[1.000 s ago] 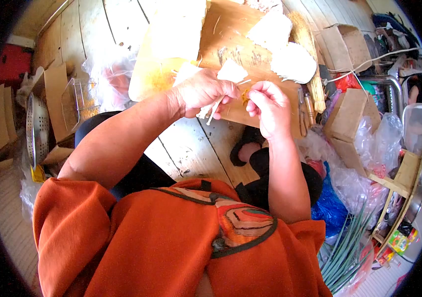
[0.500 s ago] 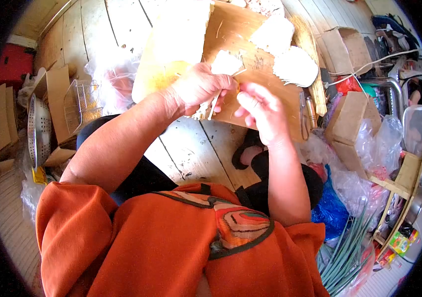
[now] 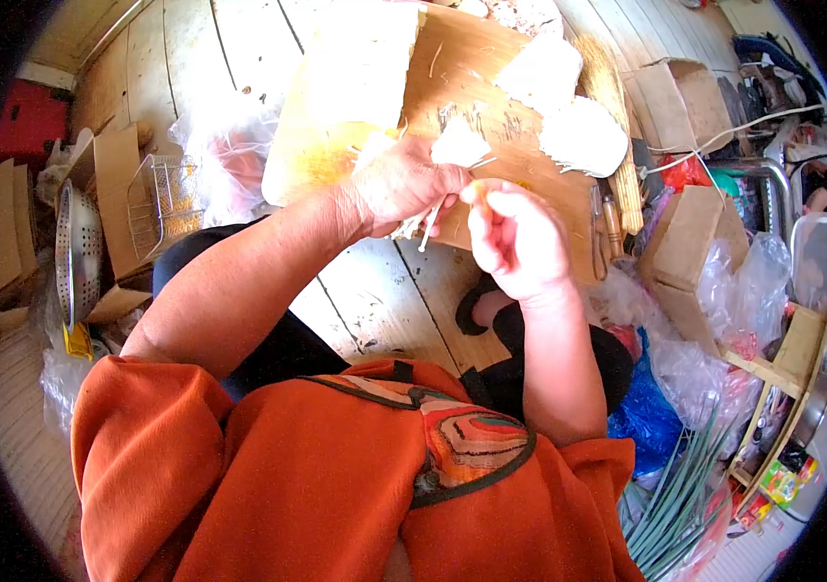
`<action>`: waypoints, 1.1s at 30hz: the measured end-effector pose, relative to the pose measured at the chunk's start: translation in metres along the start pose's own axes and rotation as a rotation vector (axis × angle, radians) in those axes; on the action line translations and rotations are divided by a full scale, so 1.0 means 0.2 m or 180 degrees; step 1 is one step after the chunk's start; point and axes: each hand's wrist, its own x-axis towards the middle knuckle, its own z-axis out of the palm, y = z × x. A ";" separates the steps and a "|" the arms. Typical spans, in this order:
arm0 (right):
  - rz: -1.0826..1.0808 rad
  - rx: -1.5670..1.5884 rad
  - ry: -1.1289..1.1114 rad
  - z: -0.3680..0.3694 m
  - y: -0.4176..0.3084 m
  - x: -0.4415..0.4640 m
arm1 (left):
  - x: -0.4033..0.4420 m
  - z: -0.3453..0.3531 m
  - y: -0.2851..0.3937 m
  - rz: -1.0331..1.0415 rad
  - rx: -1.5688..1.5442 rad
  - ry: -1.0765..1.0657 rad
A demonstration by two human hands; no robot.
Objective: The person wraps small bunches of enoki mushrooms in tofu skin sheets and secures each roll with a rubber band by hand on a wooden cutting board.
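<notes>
Left hand (image 3: 412, 186): fingers curled closed around thin pale stalks (image 3: 428, 231), ends poking out below the palm. Right hand (image 3: 522, 241): thumb and fingertips drawn nearly together at the left fingertips. Can't tell if anything is pinched there, too small and glare-washed.

Stalks sit a little above frame centre, over the near edge of the wooden board (image 3: 462, 73); planked floor (image 3: 375, 310) shows below.

Handling, my read: stalks look very light, thin, a bit bendy, likely to snap or tear if pulled hard. Maybe damp, surface not readable. Take them as a bunch near the middle, light pressure, loose ends free.

Counts:
- stalks: one clear below the left hand, rest bunched and blurred, no count
- small white piece (image 3: 460, 144): 1, just above the hands
- white clumps (image 3: 583, 136): 2, upper right of board, next to each other; look soft and crumbly
- large pale block (image 3: 365, 63): 1, upper left of board, overexposed
- handled tools (image 3: 612, 228): 2, side by side at the board's right edge
- colander (image 3: 79, 254): 1, far left
- wire basket (image 3: 171, 199): 1, left
- long green leaves (image 3: 685, 500): one bundle, lower right, too many to count
</notes>
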 end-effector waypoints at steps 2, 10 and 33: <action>0.0025 -0.0252 0.0096 0.01 0.00 -0.01 | 0.01 -0.01 -0.03 0.0032 -0.0268 -0.0043; -0.1142 -0.2586 0.0846 0.07 -0.05 -0.05 | -0.02 -0.02 -0.02 -0.0509 -0.0471 -0.0884; -0.1190 -0.3390 -0.0388 0.03 -0.03 -0.06 | -0.04 0.02 -0.06 -0.0573 0.0127 -0.1716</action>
